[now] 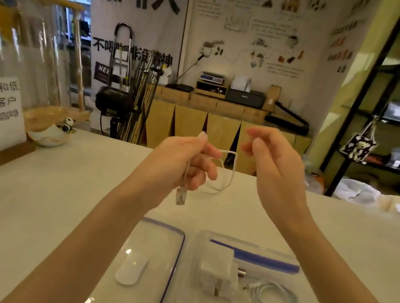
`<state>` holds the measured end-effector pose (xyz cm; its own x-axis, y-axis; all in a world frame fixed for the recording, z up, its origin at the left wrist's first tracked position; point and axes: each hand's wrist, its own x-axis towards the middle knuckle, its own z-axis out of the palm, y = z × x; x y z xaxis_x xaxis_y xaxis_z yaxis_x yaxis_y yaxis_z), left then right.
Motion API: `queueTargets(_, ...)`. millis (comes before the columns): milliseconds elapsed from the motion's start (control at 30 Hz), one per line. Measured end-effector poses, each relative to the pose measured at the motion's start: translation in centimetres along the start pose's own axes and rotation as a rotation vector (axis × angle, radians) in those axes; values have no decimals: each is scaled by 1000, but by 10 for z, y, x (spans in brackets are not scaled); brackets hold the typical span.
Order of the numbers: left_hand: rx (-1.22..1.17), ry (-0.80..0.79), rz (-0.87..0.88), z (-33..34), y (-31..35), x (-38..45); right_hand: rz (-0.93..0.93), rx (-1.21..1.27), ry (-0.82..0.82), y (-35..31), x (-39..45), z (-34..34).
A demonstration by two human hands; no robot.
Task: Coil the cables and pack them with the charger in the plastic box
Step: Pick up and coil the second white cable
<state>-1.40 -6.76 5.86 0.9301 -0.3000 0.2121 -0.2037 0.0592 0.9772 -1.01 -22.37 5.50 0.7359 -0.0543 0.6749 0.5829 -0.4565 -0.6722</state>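
Below, box [252, 242] holding charger [219, 273]. Left hand [187, 159] pinching white cable [225, 182]; right hand [272, 158] loose, empty. Best wind even loops.

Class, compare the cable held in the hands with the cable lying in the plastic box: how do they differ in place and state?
The held cable hangs above the table in loose, unfinished loops, gripped by the left hand, its connector dangling. The boxed cable lies in a neat, finished coil beside the charger inside the plastic box, and no hand touches it. Both are thin and white.
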Motion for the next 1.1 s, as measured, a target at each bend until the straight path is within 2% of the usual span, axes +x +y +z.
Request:
queueTargets(33,9,-43,-5,2,2,1,-1,-39,-39,3,5,2)
queueTargets(200,-9,-271,-38,8,4,7,77,-93,-458,23,8,25)
queueTargets(267,4,-264,-38,4,5,9,134,-44,-583,28,4,32)
queueTargets(333,-98,-226,15,-3,7,10,148,-184,-728,27,-4,35)
queueTargets(400,-303,-176,106,-12,9,12,18,-455,-857,24,-14,39)
queueTargets(467,-480,-131,142,-22,8,16,-102,-571,-932,16,-23,43)
queueTargets(633,-458,12,121,-29,-9,30,-191,-581,-982,-9,-26,48)
queueTargets(767,-123,85,145,-43,-21,37,-280,-557,-823,-24,-19,39)
queueTargets(933,292,-55,139,-45,-22,33,-298,-489,-687,-35,9,18)
queueTargets(1000,321,-144,111,-38,-20,31,-287,-451,-667,-36,18,12)
queueTargets(1100,176,-326,20,-33,-18,28,-267,-366,-623,-33,29,4)
